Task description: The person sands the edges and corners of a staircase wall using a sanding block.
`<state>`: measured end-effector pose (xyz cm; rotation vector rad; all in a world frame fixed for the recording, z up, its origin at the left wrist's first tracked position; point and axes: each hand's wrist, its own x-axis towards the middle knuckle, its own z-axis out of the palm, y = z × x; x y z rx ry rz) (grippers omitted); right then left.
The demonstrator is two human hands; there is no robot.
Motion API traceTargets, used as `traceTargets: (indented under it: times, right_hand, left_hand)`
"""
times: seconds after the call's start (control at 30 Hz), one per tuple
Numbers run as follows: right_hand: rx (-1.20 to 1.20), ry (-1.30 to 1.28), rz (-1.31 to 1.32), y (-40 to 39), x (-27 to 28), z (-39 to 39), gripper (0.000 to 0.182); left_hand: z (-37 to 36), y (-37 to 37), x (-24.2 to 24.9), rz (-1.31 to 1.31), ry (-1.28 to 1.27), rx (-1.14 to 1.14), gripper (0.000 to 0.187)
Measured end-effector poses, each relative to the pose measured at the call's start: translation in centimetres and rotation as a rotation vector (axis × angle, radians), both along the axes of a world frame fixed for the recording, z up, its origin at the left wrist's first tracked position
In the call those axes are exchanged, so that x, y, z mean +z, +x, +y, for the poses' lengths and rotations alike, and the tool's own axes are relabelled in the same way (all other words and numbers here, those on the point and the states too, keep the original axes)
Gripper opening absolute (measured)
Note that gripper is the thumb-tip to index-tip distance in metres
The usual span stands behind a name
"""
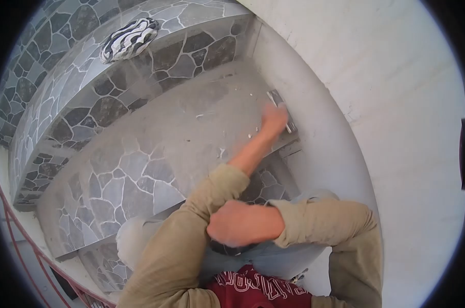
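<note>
My left hand [275,117] reaches forward to the right side of the grey step and is closed on a flat trowel [291,127] with a narrow, straight edge. The trowel lies along the foot of the pale curved wall [340,133], where the wall meets the step. Bent across my lap, my right hand [238,224] is closed and slightly blurred, its fingers turned out of sight. Just below it shows part of a dark object [232,250], mostly covered by the hand; I cannot make out whether the hand grips it.
Curved steps carry irregular grey stone with pale joints [135,179]. Small white crumbs [222,152] lie on the dusty grey tread [191,118]. A black-and-white striped cloth bundle [131,40] rests on the upper step. A red railing [24,256] runs along the lower left.
</note>
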<state>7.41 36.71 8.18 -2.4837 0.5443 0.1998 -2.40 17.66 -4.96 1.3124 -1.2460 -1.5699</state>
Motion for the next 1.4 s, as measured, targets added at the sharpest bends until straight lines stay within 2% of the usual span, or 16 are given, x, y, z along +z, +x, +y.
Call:
traceTargets:
  times: [0.07, 0.2, 0.3, 0.37, 0.43, 0.5, 0.6, 0.77, 0.83, 0.9, 0.97, 1.07, 1.17, 1.2, 1.27, 1.4]
  right_hand:
    - [-0.011, 0.021, 0.025, -0.1, -0.4, 0.7, 0.013]
    - [-0.021, -0.056, -0.132, -0.8, 0.8, -0.1, 0.012]
    - [-0.098, -0.130, -0.115, -1.4, 0.7, -0.9, 0.013]
    - [-0.038, -0.104, -0.099, -1.3, 0.2, -0.2, 0.014]
    - [0.035, -0.027, 0.023, -0.3, 1.1, -0.4, 0.012]
    - [0.127, 0.052, 0.126, 0.1, 0.5, 0.1, 0.011]
    - [-0.154, -0.179, -0.198, -0.7, -2.4, 0.2, 0.009]
    - [0.033, 0.006, 0.131, 0.0, -1.2, -0.1, 0.012]
    - [-0.025, -0.052, -0.092, -0.1, -2.9, 1.3, 0.012]
    - [-0.086, -0.125, -0.310, 0.6, -3.1, 1.4, 0.014]
    - [0.085, 0.109, 0.333, 1.8, -1.9, 0.4, 0.017]
    - [0.015, 0.035, 0.149, 0.8, -0.5, 0.7, 0.020]
    - [-0.099, -0.082, -0.237, -0.3, -1.8, 1.3, 0.021]
    - [-0.093, -0.092, -0.230, 0.1, -1.4, 0.9, 0.021]
    - [0.099, 0.030, 0.326, 1.1, -0.6, 0.2, 0.018]
    - [-0.009, -0.006, 0.108, 1.0, -1.2, 0.9, 0.017]
  left_hand:
    - [1.5, -2.6, -1.0, -0.134, -0.180, 0.270, 0.037]
    - [-3.8, 0.6, -3.1, -0.164, -0.134, 0.021, 0.036]
    - [-3.1, 0.7, -1.1, 0.123, -0.066, 0.028, 0.035]
    - [-0.3, 0.2, 1.6, 0.063, -0.144, 0.189, 0.035]
    - [-3.7, -1.6, -3.4, -0.106, -0.209, 0.353, 0.034]
    - [-7.4, 1.5, -2.4, 0.241, 0.086, 0.116, 0.033]
    - [-8.2, 1.5, -2.0, 0.189, -0.002, 0.149, 0.031]
    - [-9.2, 1.0, -1.6, 0.276, 0.044, 0.124, 0.022]
    - [-10.2, 2.0, -1.6, 0.311, 0.150, 0.098, 0.023]
    - [-8.6, 1.6, -0.9, 0.040, -0.041, 0.151, 0.023]
    - [-7.5, 1.3, -0.8, 0.082, -0.156, 0.113, 0.023]
    - [-9.6, 1.9, -1.5, 0.254, 0.199, 0.174, 0.021]
    - [-10.8, 1.4, -3.1, 0.057, 0.004, 0.158, 0.020]
    - [-8.8, 1.1, -3.1, 0.138, -0.138, 0.166, 0.018]
    - [-8.8, 1.1, -2.4, 0.124, -0.105, 0.220, 0.018]
    - [-8.9, 2.3, -1.3, 0.233, 0.135, 0.183, 0.018]
